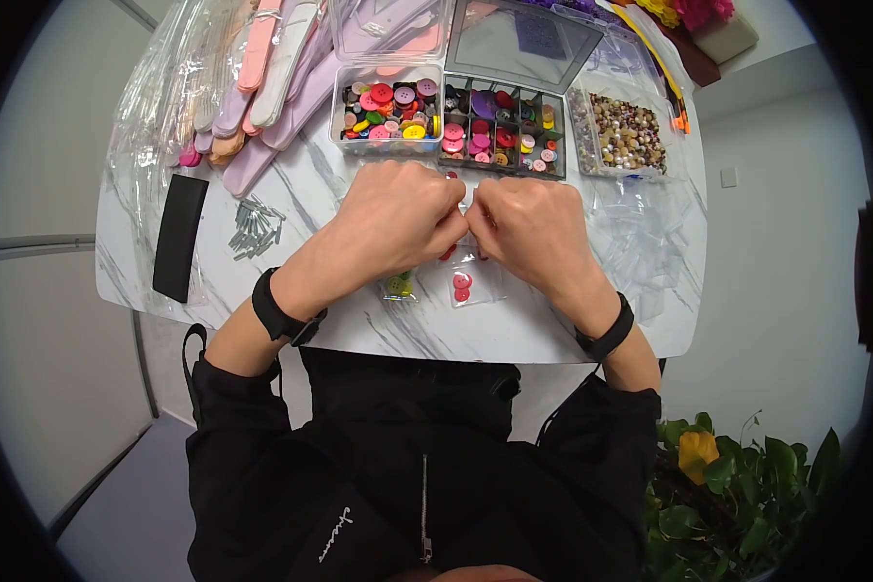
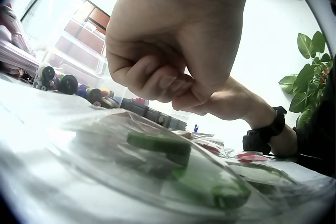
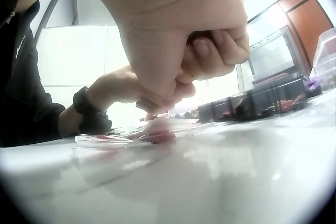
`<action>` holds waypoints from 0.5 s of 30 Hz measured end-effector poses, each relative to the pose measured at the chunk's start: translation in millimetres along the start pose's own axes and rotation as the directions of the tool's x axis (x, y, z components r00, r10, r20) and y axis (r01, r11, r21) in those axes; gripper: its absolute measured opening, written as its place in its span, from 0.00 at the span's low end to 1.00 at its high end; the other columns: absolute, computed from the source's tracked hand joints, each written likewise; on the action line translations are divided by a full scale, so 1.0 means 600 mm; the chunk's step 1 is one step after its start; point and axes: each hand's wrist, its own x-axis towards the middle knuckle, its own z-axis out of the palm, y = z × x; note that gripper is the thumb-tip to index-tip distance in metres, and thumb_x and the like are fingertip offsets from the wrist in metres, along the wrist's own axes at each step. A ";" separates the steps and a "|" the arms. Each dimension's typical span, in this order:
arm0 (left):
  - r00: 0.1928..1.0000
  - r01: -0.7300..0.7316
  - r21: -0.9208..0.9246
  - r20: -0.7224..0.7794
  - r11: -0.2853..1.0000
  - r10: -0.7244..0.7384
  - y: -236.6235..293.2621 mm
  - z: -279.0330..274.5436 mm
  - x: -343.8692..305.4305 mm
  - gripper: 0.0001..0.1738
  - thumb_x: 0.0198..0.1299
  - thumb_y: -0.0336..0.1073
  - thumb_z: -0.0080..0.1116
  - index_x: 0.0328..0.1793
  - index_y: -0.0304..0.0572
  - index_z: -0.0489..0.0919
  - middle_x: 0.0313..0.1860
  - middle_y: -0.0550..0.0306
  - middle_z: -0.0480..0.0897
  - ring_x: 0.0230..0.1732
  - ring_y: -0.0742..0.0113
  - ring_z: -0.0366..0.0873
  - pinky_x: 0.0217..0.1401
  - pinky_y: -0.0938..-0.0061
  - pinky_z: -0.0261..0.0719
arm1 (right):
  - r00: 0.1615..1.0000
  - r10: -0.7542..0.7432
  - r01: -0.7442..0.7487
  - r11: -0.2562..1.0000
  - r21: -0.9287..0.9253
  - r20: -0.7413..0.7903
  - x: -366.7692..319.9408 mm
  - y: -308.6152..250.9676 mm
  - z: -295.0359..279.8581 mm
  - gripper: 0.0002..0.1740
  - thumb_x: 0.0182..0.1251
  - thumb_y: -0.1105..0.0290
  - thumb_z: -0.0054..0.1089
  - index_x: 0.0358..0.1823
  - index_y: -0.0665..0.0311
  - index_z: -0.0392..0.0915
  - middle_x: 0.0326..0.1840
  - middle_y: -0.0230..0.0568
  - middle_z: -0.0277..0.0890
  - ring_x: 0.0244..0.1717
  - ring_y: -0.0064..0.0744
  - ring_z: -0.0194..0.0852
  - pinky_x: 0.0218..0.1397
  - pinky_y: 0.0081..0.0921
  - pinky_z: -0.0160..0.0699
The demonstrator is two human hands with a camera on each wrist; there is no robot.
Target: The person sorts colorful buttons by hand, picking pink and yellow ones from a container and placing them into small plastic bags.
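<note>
Left hand and right hand meet above the table, fingers curled and thumbs together. Between them they pinch a small clear bag; red pieces show below the hands, though the fingertips largely hide the grip. In the left wrist view the left hand hangs above a bag with green buttons. The right hand is bent over clear plastic with red in it. Nearer the person lie a bag of green buttons and a bag of red buttons.
Behind the hands stand a clear button box, a dark divided box and a bead box. Empty clear bags lie right. At left are metal pieces, a black strip and wrapped pastel strips.
</note>
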 end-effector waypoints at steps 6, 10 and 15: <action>1.000 0.001 0.005 -0.009 1.000 -0.001 0.000 0.000 0.000 0.14 0.53 0.41 0.57 0.21 0.40 0.77 0.17 0.46 0.78 0.22 0.45 0.79 0.25 0.55 0.75 | 1.000 -0.012 0.012 1.000 0.003 -0.005 0.000 0.001 0.001 0.11 0.53 0.69 0.62 0.18 0.61 0.72 0.15 0.39 0.72 0.18 0.42 0.74 0.21 0.37 0.70; 1.000 0.003 0.000 0.007 1.000 -0.003 0.003 -0.004 0.000 0.14 0.53 0.40 0.57 0.21 0.39 0.77 0.18 0.46 0.79 0.24 0.45 0.79 0.26 0.56 0.75 | 1.000 0.014 -0.014 1.000 -0.015 -0.002 -0.004 0.001 0.000 0.11 0.54 0.69 0.62 0.19 0.61 0.72 0.16 0.39 0.72 0.18 0.42 0.75 0.22 0.37 0.71; 1.000 -0.010 0.038 0.028 0.999 0.009 0.005 -0.004 -0.001 0.12 0.55 0.39 0.56 0.26 0.38 0.77 0.21 0.46 0.80 0.25 0.46 0.80 0.27 0.56 0.75 | 0.999 -0.010 0.010 1.000 -0.001 -0.045 0.001 0.002 0.004 0.11 0.56 0.68 0.62 0.19 0.62 0.72 0.16 0.39 0.73 0.19 0.41 0.75 0.22 0.36 0.71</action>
